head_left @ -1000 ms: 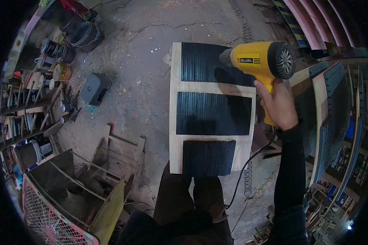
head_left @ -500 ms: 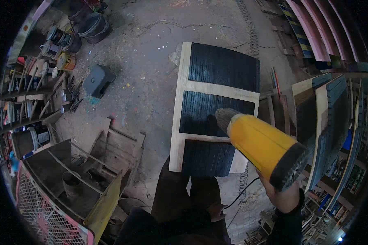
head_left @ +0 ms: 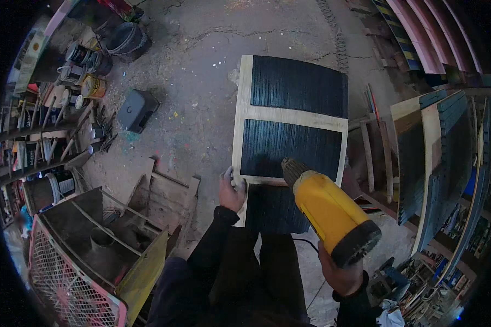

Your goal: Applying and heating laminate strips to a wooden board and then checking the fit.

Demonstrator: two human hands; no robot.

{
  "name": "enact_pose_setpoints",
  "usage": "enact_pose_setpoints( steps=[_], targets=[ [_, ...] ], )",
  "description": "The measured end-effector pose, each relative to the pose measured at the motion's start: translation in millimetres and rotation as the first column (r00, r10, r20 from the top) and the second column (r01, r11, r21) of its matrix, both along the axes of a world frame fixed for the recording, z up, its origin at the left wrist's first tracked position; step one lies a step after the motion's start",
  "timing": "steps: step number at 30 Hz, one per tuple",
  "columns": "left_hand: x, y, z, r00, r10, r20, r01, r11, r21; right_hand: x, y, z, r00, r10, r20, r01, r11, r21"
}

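A wooden panel with three black-painted fields lies in front of me, its near end by my thighs. My right hand is wrapped round the grip of a yellow heat gun with a black rear cap. Its ribbed nozzle points forward and left, over the panel's middle black field; the gap to the surface is hard to judge. My left hand grips the panel's left edge, thumb on top, with some fingers hidden. A black cord runs near the heat gun's handle.
At left, paint cans and a shelf of brushes stand beyond a dark plastic stool. A metal frame with pink mesh sits near left. More panels lean at right, and pink boards lie at far right.
My left hand has gone from the cord near my lap to the panel's left edge. The heat gun has shifted slightly left and nearer to me.
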State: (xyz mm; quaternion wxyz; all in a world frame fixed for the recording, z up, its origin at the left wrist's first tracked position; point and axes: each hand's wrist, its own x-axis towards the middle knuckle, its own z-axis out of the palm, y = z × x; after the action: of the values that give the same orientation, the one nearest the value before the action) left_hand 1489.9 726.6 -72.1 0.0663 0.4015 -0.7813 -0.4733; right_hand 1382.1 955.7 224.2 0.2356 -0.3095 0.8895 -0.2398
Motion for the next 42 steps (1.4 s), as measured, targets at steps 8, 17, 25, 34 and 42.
enact_pose_setpoints(
  steps=[8, 17, 25, 34, 42],
  targets=[
    [-10, -3, -23, 0.997, -0.079, 0.017, 0.078, 0.996, 0.046, 25, -10, -31, 0.946, 0.135, -0.295, -0.115, 0.990, 0.083],
    [-7, -6, -22, 0.986, -0.165, 0.028, 0.167, 0.985, -0.049, 17, -27, -57, 0.946, 0.239, -0.219, -0.238, 0.971, 0.032],
    [-9, -4, -25, 0.986, -0.163, -0.037, 0.162, 0.986, -0.039, 35, -34, -83, 0.927, 0.201, -0.316, -0.212, 0.977, -0.001],
    [-20, -5, -14, 0.990, -0.127, 0.067, 0.123, 0.990, 0.064, 13, -28, -76, 0.935, 0.164, -0.313, -0.148, 0.986, 0.076],
    [-18, -5, -17, 0.993, -0.114, 0.027, 0.112, 0.991, 0.078, -2, -23, -77, 0.984, -0.176, -0.041, 0.175, 0.984, -0.032]
  ],
)
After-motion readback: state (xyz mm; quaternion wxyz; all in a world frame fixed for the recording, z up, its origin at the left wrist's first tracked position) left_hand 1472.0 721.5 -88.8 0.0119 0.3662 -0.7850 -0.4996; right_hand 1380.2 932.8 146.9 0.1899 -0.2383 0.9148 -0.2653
